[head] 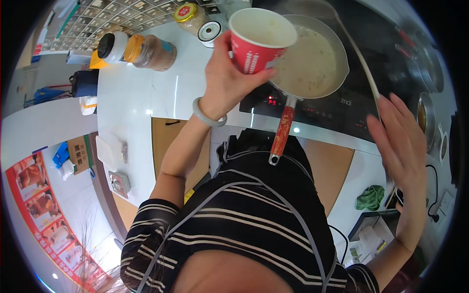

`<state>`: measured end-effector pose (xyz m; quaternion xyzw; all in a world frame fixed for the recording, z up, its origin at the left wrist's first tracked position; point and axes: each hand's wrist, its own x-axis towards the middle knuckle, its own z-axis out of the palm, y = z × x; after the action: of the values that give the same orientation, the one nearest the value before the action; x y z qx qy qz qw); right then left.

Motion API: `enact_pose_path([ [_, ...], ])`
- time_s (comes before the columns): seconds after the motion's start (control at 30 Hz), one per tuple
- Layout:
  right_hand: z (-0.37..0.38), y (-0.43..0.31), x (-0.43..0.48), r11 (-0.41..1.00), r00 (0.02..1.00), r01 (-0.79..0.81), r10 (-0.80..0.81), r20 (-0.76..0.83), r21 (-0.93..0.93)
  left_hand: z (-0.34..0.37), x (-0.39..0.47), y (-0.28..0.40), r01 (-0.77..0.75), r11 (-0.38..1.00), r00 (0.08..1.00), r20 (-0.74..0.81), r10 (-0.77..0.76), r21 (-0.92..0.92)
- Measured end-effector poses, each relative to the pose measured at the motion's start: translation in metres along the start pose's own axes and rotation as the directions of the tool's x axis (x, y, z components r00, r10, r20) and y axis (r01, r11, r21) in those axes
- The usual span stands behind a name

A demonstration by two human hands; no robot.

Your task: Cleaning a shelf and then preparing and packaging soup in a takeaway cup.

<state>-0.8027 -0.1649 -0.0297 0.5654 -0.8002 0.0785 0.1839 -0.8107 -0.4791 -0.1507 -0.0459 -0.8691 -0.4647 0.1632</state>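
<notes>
My left hand (229, 77) grips a red paper cup (253, 58) with a white rim, tilted so its pale inside shows. The cup is raised beside and partly over a saucepan (342, 78), which holds a creamy, pale liquid with small bits in it. The pan sits on a black induction cooktop (366, 106), its red mottled handle (283, 128) pointing towards me. Around the end of a long pale ladle handle (361, 58) is my right hand (403, 143), slightly blurred. The ladle's bowl (311, 8) is blurred at the top, over the pan's far side.
Jars with orange (133, 48), black (106, 45) and yellow (185, 13) lids stand on the white counter (128, 84) at left, near a small white-lidded container (210, 32). Metal pans (428, 69) lie at right. A green cloth (370, 197) rests on the right counter.
</notes>
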Motion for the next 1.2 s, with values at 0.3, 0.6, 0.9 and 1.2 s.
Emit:
enact_pose_path([
  [0.3,0.117,0.066,-0.036,0.996,0.977,0.083,-0.079,0.197,-0.013,-0.012,-0.024,-0.012,-0.009,0.998,1.000,-0.014,0.008,-0.061],
  [0.6,0.071,0.044,-0.064,0.829,0.883,-0.468,0.425,0.200,0.305,-0.010,-0.037,-0.017,0.046,0.995,0.999,0.020,-0.045,-0.093],
  [0.9,0.097,0.025,-0.060,-0.321,0.231,-0.547,0.830,0.508,0.773,-0.010,-0.044,-0.015,0.050,0.996,0.996,0.074,-0.045,-0.068],
  [1.2,0.042,0.034,-0.021,-0.135,0.313,-0.562,0.879,0.361,0.816,-0.013,-0.048,-0.005,0.077,0.985,0.984,0.150,-0.100,0.153],
])
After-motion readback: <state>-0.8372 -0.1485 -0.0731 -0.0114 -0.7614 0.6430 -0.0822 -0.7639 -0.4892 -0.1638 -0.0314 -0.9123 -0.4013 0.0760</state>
